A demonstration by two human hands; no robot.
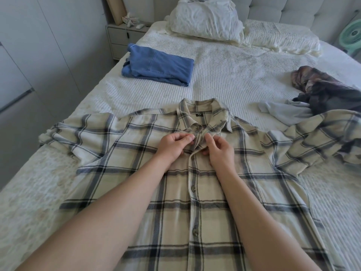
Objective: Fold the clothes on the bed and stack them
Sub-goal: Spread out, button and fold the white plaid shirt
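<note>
A cream plaid shirt (136, 173) with dark stripes lies front-up on the bed (224, 75), collar away from me, sleeves spread to both sides. My left hand (173, 147) pinches the button placket just below the collar. From the other side my right hand (218, 151) pinches the same placket. Both hands meet at the second button spot. A folded blue garment (158, 65) lies at the far left of the bed. A dark crumpled garment (328, 89) and a pale grey one (285, 111) lie unfolded at the right.
A pillow (205, 18) and a rumpled blanket (281, 36) lie at the head of the bed. A nightstand (123, 38) stands at the far left corner, a green fan (351, 34) at the far right. Wardrobe doors (29, 65) line the left.
</note>
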